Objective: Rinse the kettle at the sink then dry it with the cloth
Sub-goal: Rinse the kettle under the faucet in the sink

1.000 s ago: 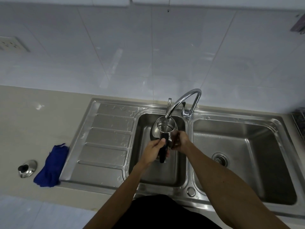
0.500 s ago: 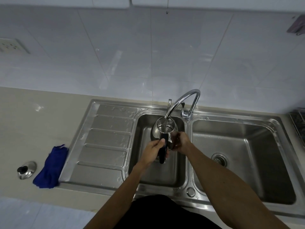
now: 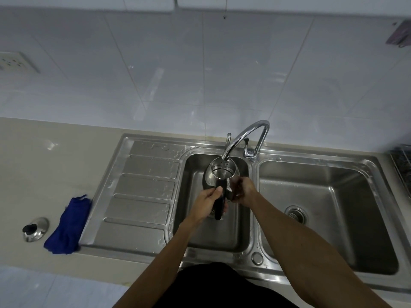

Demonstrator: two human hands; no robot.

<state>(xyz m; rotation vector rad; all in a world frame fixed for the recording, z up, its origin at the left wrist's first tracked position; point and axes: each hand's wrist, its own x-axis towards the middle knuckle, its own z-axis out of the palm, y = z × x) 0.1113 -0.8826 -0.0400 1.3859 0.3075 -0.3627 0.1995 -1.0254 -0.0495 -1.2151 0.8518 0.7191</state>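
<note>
2 things sit far left on the worktop point(image 3: 44, 165): the kettle's lid point(image 3: 35, 229), knob up, & just beside it on the right the blue cloth point(image 3: 67, 226), crumpled, its far edge touching the sink point(image 3: 142, 245) rim by the drainboard. Cloth lies well apart from both hands, off to the left, so the left hand point(image 3: 208, 200) is the nearer 1 for fetching it later.

Centre: kettle point(image 3: 219, 174) held upright over the left basin, mouth open under the tap point(image 3: 242, 135) spout, w/ a thin stream running into it. Its black handle points back toward the person, long axis roughly vertical in the frame. Left hand's fingers are wrapped tight round that handle, thumb on top. Right hand point(image 3: 243, 192) is pressed to the kettle's right flank; its fingers curl against the steel, steadying it; can't tell how firmly.

Right basin holds nothing but its drain.

Judgement: rinse step underway, water filling; drying not yet begun. Next likely needs a swirl & tip-out into the basin, spout away from the body.
</note>
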